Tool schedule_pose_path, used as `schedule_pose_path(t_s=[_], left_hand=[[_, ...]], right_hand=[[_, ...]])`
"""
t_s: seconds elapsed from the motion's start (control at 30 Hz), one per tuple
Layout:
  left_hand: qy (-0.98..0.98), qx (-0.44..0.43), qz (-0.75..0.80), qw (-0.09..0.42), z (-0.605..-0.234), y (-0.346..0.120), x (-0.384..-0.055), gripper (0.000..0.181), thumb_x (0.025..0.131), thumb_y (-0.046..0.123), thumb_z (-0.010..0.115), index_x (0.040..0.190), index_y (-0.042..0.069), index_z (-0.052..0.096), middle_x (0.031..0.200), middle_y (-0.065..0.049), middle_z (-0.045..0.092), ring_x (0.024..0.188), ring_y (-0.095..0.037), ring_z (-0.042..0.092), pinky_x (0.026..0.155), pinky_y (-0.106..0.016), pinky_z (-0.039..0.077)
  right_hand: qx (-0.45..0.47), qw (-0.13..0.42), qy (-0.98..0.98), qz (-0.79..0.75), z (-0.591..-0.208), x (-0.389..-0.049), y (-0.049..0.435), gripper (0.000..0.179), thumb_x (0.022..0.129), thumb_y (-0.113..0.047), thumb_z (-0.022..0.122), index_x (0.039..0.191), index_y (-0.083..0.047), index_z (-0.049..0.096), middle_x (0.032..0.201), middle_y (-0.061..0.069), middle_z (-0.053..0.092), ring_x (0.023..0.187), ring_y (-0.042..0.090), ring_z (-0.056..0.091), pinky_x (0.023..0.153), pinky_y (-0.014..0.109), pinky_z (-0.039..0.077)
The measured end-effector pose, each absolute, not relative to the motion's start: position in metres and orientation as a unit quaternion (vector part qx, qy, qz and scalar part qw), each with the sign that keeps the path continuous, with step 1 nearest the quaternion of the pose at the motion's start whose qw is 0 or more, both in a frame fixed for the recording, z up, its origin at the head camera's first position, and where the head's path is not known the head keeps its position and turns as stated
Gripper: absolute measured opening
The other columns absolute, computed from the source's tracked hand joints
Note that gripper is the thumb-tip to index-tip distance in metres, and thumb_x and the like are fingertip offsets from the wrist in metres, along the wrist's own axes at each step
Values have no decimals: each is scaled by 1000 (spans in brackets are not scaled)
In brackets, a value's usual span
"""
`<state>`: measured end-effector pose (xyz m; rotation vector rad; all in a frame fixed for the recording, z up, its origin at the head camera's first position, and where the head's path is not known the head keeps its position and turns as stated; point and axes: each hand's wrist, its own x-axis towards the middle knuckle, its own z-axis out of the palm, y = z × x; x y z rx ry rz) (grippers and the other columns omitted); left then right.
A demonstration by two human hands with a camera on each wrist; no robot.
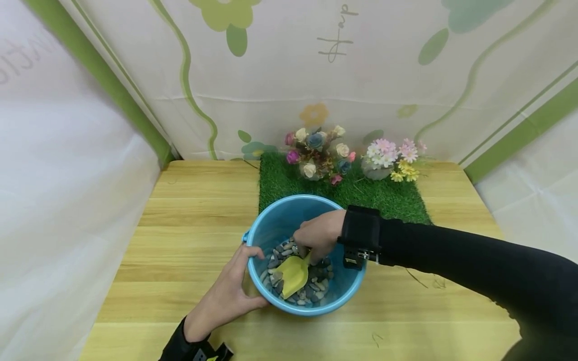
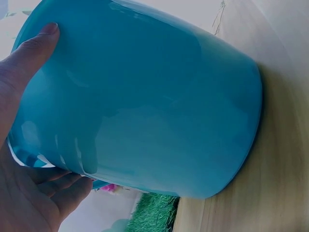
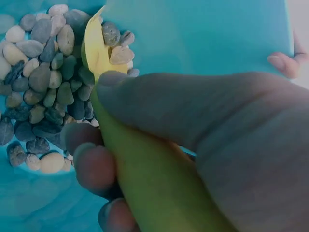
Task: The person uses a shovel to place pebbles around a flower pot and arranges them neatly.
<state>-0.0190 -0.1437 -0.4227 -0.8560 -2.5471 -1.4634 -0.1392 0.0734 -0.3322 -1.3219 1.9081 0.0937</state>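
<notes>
A blue bucket [image 1: 301,311] stands on the wooden table, with many grey and pale pebbles [image 1: 316,290] lying on its bottom. My left hand [image 1: 232,286] grips the bucket's left side, one finger hooked over the rim and the thumb against the outer wall [image 2: 145,96]. Inside the bucket, my right hand [image 1: 321,233] holds a yellow scoop [image 1: 293,275] by its handle. In the right wrist view the thumb lies along the handle [image 3: 140,164] and the fingers curl round it. A few stones [image 3: 120,55] lie at the scoop's blade, which is down among the pebbles.
Behind the bucket lies a green artificial grass mat [image 1: 277,180]. On it stand a pot of mixed roses [image 1: 316,150] and one of pink, white and yellow flowers [image 1: 384,155]. A printed cloth [image 1: 280,75] hangs behind the wooden table [image 1: 180,250].
</notes>
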Motion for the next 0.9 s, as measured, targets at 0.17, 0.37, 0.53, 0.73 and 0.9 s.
schedule_pose_path(t_s=[0.17, 0.37, 0.53, 0.73, 0.9], left_hand=[[-832, -281, -477, 41, -422, -143, -19, 68, 67, 43, 79, 116, 24, 36, 142, 0, 29, 129, -31, 31, 96, -43, 38], [-833, -275, -478, 36, -421, -143, -19, 68, 67, 43, 79, 116, 22, 36, 142, 0, 29, 128, -30, 32, 96, -43, 38], [-835, -274, -477, 35, -421, -143, -19, 69, 66, 43, 79, 115, 18, 38, 141, -2, 30, 128, -29, 32, 96, -44, 37], [-835, -277, -473, 40, -422, -143, -20, 69, 66, 43, 80, 116, 21, 36, 140, -8, 33, 128, -29, 32, 97, -45, 36], [-835, -280, -471, 43, -422, -143, -20, 70, 66, 43, 79, 115, 15, 38, 140, -7, 32, 128, -29, 31, 97, -45, 36]], right_hand=[[-535, 401, 744, 8, -329, -142, 79, 25, 87, -15, 62, 63, -15, 55, 59, -5, 36, 51, 9, 29, 50, 21, 25], [-554, 380, 741, -15, -324, -145, 86, 13, 87, -16, 63, 74, -14, 64, 67, -7, 47, 56, 8, 36, 51, 19, 29], [-548, 368, 751, -8, -326, -145, 86, 5, 86, -19, 64, 84, -16, 67, 75, -8, 53, 62, 7, 41, 53, 19, 34], [-528, 370, 764, 11, -328, -144, 80, 6, 86, -19, 65, 90, -19, 70, 78, -10, 56, 62, 8, 45, 55, 20, 38], [-509, 371, 775, 52, -327, -140, 77, 11, 86, -22, 66, 95, -19, 68, 86, -9, 55, 73, 10, 44, 62, 23, 39]])
